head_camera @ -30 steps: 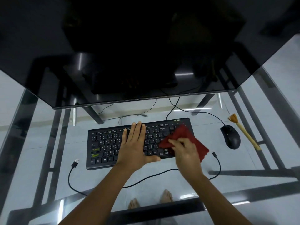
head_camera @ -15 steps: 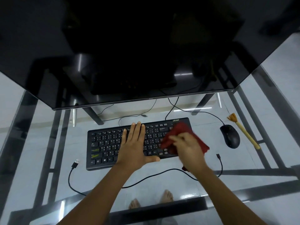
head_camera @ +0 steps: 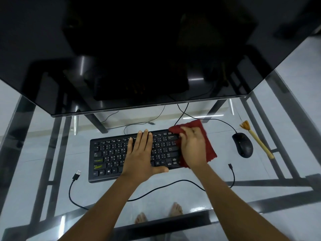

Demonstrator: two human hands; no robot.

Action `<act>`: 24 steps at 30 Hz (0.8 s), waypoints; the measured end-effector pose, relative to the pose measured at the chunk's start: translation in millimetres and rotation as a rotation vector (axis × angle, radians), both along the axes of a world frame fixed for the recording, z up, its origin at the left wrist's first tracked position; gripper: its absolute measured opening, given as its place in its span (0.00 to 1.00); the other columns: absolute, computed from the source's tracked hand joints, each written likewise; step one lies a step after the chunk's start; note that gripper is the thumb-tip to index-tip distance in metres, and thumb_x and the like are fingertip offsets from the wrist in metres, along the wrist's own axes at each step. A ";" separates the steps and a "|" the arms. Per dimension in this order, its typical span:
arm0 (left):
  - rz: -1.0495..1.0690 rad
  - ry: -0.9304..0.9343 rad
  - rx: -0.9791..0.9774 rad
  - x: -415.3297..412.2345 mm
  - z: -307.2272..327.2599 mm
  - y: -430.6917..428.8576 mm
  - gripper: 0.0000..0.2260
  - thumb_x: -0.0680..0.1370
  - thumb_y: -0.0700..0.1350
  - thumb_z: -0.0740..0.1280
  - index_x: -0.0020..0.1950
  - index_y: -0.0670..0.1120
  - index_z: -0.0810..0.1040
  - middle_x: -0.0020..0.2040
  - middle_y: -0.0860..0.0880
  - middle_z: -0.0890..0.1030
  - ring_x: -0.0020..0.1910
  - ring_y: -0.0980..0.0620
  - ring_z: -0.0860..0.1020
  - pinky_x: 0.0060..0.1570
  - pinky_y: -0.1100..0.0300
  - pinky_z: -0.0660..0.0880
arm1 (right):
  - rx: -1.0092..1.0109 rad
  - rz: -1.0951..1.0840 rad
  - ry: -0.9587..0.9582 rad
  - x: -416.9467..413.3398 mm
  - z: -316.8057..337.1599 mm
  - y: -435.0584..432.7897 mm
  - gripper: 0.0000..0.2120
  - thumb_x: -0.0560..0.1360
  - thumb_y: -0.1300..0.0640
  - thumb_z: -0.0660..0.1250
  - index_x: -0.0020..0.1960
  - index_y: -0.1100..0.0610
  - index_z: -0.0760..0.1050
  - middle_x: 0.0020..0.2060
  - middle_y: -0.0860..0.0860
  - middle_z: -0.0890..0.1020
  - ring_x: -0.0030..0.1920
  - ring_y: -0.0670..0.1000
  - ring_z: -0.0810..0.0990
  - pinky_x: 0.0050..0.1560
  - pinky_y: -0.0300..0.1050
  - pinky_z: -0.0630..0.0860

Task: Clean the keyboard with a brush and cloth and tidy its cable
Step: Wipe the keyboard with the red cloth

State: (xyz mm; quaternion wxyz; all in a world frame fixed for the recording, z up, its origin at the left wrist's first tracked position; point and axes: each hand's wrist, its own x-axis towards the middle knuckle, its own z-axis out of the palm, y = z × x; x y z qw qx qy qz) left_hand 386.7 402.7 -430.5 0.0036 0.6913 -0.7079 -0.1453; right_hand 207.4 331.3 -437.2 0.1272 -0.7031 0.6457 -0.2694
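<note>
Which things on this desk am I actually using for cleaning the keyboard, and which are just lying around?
Part of the job: keyboard, left hand resting flat on it; red cloth, gripped by the right hand; brush; loose USB cable.
Just lying about: mouse; monitor.

I am seeing both forearms (head_camera: 107, 202) showing bare right down to the picture's lower edge, and the left hand (head_camera: 140, 157) and right hand (head_camera: 192, 146) are showing bare too. Two bare feet (head_camera: 175, 208) are showing lower down, with some dim grey cloth (head_camera: 175, 236), hard to identify, showing at the bottom edge.
</note>
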 end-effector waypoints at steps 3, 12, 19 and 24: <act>0.004 0.019 0.001 0.4 -0.5 -0.1 0.59 0.61 0.81 0.53 0.79 0.45 0.40 0.79 0.48 0.38 0.76 0.50 0.33 0.73 0.46 0.33 | -0.025 0.340 0.071 18.1 -4.5 21.1 0.12 0.74 0.62 0.70 0.57 0.58 0.81 0.47 0.58 0.79 0.42 0.58 0.79 0.47 0.51 0.79; 0.003 0.016 -0.012 0.7 -2.0 -0.1 0.59 0.61 0.81 0.53 0.79 0.44 0.42 0.79 0.48 0.41 0.77 0.50 0.36 0.73 0.46 0.34 | -0.025 0.086 0.119 15.7 2.5 3.0 0.10 0.75 0.61 0.69 0.56 0.59 0.80 0.46 0.60 0.80 0.39 0.59 0.80 0.44 0.50 0.78; 0.003 -0.010 -0.002 0.5 1.0 0.9 0.59 0.62 0.81 0.51 0.78 0.45 0.38 0.79 0.48 0.37 0.76 0.50 0.33 0.73 0.47 0.33 | -0.020 0.115 0.103 -27.2 -2.4 7.1 0.11 0.77 0.60 0.67 0.59 0.57 0.80 0.47 0.58 0.78 0.40 0.57 0.79 0.45 0.53 0.80; -0.001 -0.015 -0.015 2.0 -3.3 1.4 0.59 0.61 0.82 0.49 0.79 0.44 0.40 0.79 0.47 0.40 0.77 0.49 0.36 0.74 0.45 0.36 | -0.091 0.223 0.091 -6.9 -6.1 47.2 0.12 0.75 0.57 0.64 0.56 0.56 0.81 0.44 0.54 0.79 0.43 0.53 0.78 0.43 0.49 0.74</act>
